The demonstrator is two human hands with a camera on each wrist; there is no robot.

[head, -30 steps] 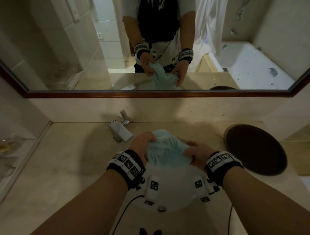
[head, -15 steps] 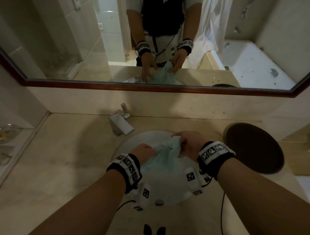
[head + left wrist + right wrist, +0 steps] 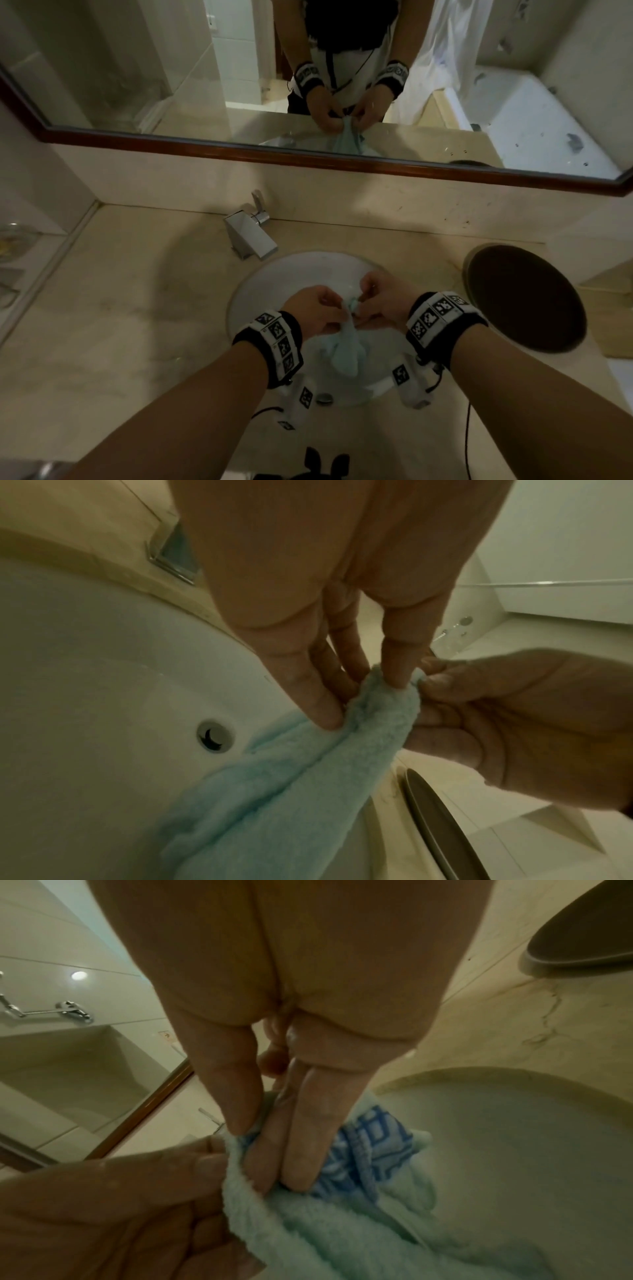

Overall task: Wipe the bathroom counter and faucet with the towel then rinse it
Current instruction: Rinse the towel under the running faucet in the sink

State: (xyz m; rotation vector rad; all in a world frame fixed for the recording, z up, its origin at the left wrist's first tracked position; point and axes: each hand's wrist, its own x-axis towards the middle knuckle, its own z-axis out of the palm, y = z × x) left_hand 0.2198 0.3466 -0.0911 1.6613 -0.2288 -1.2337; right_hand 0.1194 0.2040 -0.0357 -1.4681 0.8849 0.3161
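Note:
A light blue towel (image 3: 342,346) hangs bunched over the white sink basin (image 3: 274,277), its lower end draped into the bowl. My left hand (image 3: 317,313) pinches the towel's top from the left, and my right hand (image 3: 380,303) pinches it from the right, knuckles nearly touching. In the left wrist view the towel (image 3: 308,777) is held between thumb and fingertips (image 3: 325,712) near the overflow hole (image 3: 215,735). In the right wrist view a darker blue patterned band shows on the towel (image 3: 369,1153). The chrome faucet (image 3: 250,236) stands behind the basin; no water is seen running.
The beige stone counter (image 3: 120,308) spreads left of the basin. A dark round plate-like object (image 3: 524,294) sits to the right. A wood-framed mirror (image 3: 308,161) runs along the back wall. A glass dish (image 3: 13,236) rests on a lower shelf at far left.
Both hands have dropped from above the basin into it and drawn together. The towel went from a wide bundle to a narrow hanging bunch pinched at its top.

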